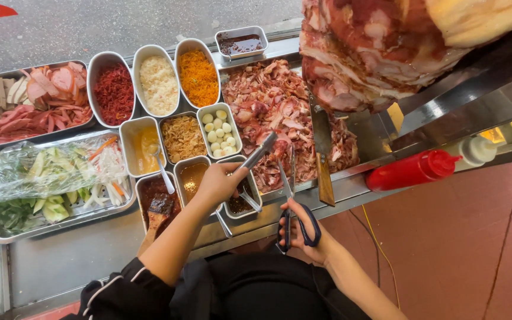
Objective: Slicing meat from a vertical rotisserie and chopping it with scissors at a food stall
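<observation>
Both hands work over a street-food counter: the left hand is closed around metal tongs whose tips reach into the meat, and the right hand grips blue-handled scissors, blades pointing up toward the same pile. Largest in view, a stacked spit of layered meat hangs at upper right, crowding the counter's far edge. Below it a wide tray of shaved meat fills the centre, a long knife lying along its right side, just beside the scissors. At far left a steel tray of sliced cold cuts sits above a tray of cut cucumber, herbs and pickled strips under plastic wrap. Bare steel counter lies open in front of that tray, near the person's dark sleeve. Between the trays stand oval tins: shredded red filling, pale shreds, orange shreds. Smaller square tins hold yellow sauce with a spoon, fried shallots, small peeled eggs and brown sauce. A small tin of dark sauce sits at the back edge. To the right, a red squeeze bottle lies on the counter's rim, red tiled floor open beyond.
</observation>
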